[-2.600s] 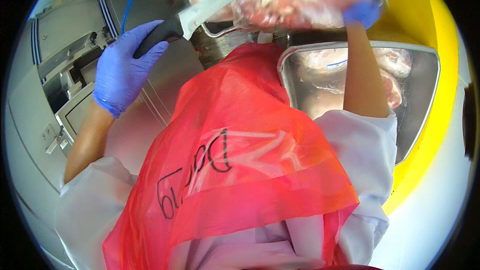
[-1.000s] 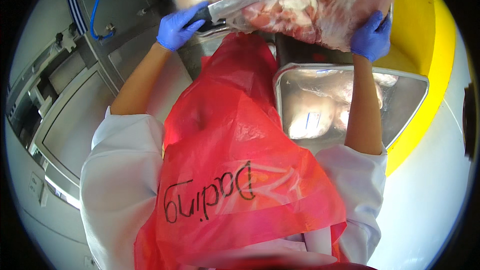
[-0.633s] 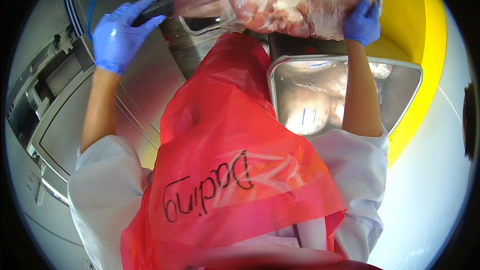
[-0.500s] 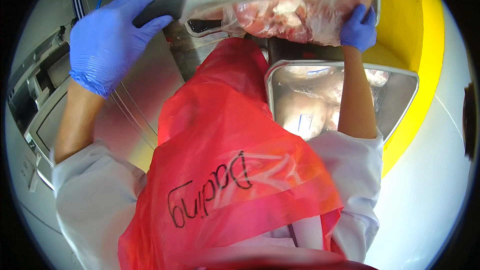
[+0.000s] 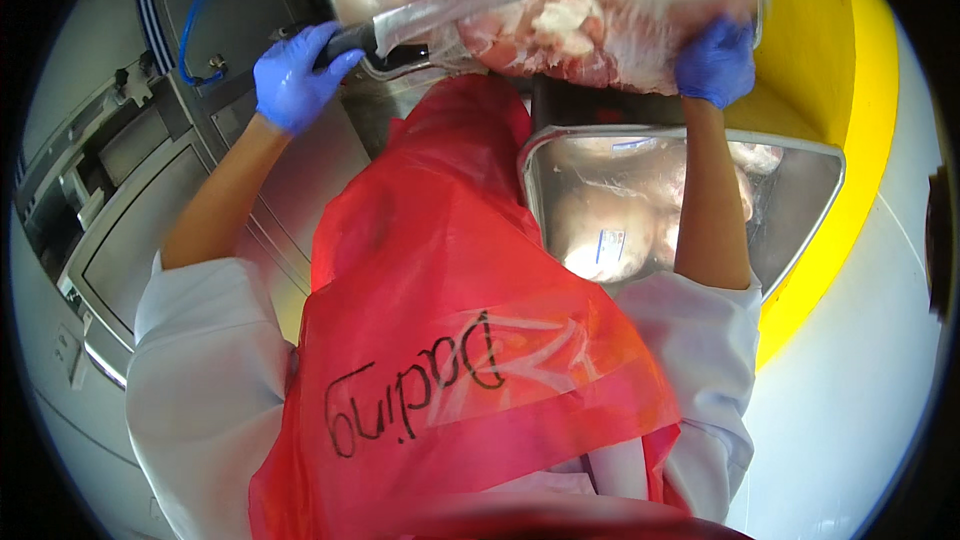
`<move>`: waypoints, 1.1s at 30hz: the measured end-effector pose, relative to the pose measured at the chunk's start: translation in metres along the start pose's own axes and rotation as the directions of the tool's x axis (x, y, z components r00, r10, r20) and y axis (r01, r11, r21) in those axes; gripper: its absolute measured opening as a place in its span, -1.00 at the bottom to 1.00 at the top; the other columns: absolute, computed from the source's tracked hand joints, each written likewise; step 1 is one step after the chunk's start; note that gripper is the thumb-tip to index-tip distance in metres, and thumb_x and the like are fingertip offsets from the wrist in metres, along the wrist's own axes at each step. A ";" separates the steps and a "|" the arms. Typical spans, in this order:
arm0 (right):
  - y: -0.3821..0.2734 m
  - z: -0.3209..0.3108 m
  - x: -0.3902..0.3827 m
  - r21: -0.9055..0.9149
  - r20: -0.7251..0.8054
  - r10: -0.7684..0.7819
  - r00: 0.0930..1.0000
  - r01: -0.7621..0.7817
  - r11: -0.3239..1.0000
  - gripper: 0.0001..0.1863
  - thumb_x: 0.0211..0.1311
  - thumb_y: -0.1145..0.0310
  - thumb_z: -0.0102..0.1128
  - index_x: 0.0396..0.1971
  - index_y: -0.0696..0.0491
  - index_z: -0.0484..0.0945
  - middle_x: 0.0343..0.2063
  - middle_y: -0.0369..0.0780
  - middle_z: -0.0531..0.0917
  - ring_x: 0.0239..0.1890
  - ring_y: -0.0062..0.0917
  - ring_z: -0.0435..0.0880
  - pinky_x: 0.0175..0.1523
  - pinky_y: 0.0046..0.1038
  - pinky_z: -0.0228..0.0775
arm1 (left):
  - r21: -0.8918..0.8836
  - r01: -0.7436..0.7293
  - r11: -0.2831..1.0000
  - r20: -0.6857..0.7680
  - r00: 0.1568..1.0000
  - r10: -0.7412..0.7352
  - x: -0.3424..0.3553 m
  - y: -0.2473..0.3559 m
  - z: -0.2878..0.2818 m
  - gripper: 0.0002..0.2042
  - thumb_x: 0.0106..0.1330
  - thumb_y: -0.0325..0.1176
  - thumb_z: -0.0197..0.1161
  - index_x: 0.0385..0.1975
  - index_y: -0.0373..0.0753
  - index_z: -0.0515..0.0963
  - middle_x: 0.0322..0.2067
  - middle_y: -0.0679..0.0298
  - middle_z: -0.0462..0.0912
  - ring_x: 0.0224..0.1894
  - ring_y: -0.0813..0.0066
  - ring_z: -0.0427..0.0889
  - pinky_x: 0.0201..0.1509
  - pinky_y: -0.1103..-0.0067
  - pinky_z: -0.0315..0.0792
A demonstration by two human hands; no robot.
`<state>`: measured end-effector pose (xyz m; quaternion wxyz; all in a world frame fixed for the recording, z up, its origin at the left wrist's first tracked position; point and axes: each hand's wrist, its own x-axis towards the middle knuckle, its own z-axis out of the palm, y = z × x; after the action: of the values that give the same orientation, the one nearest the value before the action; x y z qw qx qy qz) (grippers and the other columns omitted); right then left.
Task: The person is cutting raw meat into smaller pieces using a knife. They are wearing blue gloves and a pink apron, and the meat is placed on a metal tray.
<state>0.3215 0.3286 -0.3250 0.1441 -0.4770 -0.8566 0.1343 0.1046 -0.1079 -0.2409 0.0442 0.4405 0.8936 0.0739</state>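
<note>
My left hand (image 5: 297,80), in a blue glove, is closed round the black handle of a large knife (image 5: 440,18). The blade points right and slightly away from me, over the left part of a big slab of raw meat (image 5: 575,40). Whether its edge touches the meat, I cannot tell. At the slab's right end my gloved right hand (image 5: 716,62) is closed on the meat, its fingers partly hidden. Pink flesh and pale fat show on the slab, which lies over a metal tray (image 5: 402,70).
Nearer me on the right stands a second metal tray (image 5: 838,175) holding several large wrapped pieces of meat (image 5: 598,238). A yellow curved edge (image 5: 868,140) runs along the right. To the left are a steel cabinet (image 5: 145,205) and a blue hose (image 5: 190,25).
My left hand has moved away from me and to the right with the knife, whose blade now slants up more steeply. My right hand stays at the slab's right end.
</note>
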 end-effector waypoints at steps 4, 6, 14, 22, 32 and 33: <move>0.001 -0.007 -0.007 0.072 -0.109 0.004 0.994 0.004 0.997 -0.33 0.47 -0.19 -0.10 0.23 0.07 0.53 -0.08 0.07 0.72 -0.09 0.15 0.69 0.02 0.02 0.52 | 0.016 -0.205 0.979 -0.131 0.970 0.205 0.026 -0.030 0.041 -0.54 0.14 0.05 0.51 -0.05 -0.05 0.66 -0.37 0.30 0.71 -0.44 0.20 0.68 -0.32 0.38 0.55; -0.004 -0.009 -0.010 0.128 -0.113 -0.007 0.994 0.022 0.992 -0.34 0.47 -0.18 -0.08 0.23 0.09 0.54 -0.07 0.09 0.72 -0.09 0.14 0.69 0.01 0.00 0.53 | 0.007 -0.254 0.967 -0.147 0.956 0.252 0.039 -0.046 0.052 -0.53 0.13 0.05 0.51 -0.03 -0.05 0.65 -0.37 0.31 0.71 -0.44 0.21 0.67 -0.30 0.38 0.55; 0.008 0.002 -0.010 0.156 -0.198 -0.052 0.979 0.084 0.984 -0.34 0.47 -0.17 -0.04 0.21 0.11 0.56 -0.04 0.06 0.72 -0.06 0.10 0.70 0.02 -0.04 0.55 | -0.089 -0.402 0.911 -0.074 0.915 0.396 0.098 -0.065 0.054 -0.51 0.14 -0.09 0.52 0.09 -0.02 0.64 -0.24 0.27 0.75 -0.28 0.15 0.69 -0.16 0.36 0.54; 0.034 0.024 0.007 0.061 -0.100 -0.014 0.995 0.020 0.998 -0.40 0.45 -0.17 -0.02 0.07 0.05 0.65 -0.13 0.10 0.73 -0.07 0.11 0.70 -0.01 -0.04 0.55 | 0.120 -0.200 0.972 0.058 0.979 0.194 0.079 -0.024 -0.086 -0.57 0.19 -0.13 0.51 0.09 0.11 0.69 -0.18 0.28 0.77 -0.23 0.28 0.71 -0.08 0.45 0.58; -0.007 -0.005 -0.003 0.085 -0.011 0.067 0.998 -0.065 0.994 -0.23 0.42 -0.31 -0.12 0.26 0.05 0.54 0.12 0.00 0.67 0.11 0.01 0.66 0.20 -0.06 0.48 | 0.307 0.130 0.943 0.209 0.957 -0.200 0.057 0.067 -0.173 -0.57 0.28 -0.06 0.46 0.14 0.05 0.66 -0.09 0.20 0.78 -0.11 0.22 0.79 -0.03 0.48 0.62; -0.007 -0.005 -0.002 0.104 -0.017 0.045 0.999 -0.043 0.994 -0.23 0.42 -0.31 -0.11 0.27 0.05 0.53 0.12 0.00 0.67 0.11 0.01 0.66 0.20 -0.06 0.48 | 0.285 0.134 0.949 0.201 0.960 -0.196 0.056 0.068 -0.180 -0.57 0.28 -0.06 0.46 0.14 0.04 0.66 -0.08 0.19 0.78 -0.10 0.24 0.79 -0.02 0.48 0.62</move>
<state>0.3188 0.3238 -0.3179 0.1737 -0.4890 -0.8362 0.1771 0.0976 -0.0391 -0.0524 0.0919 0.3712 0.9183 -0.1025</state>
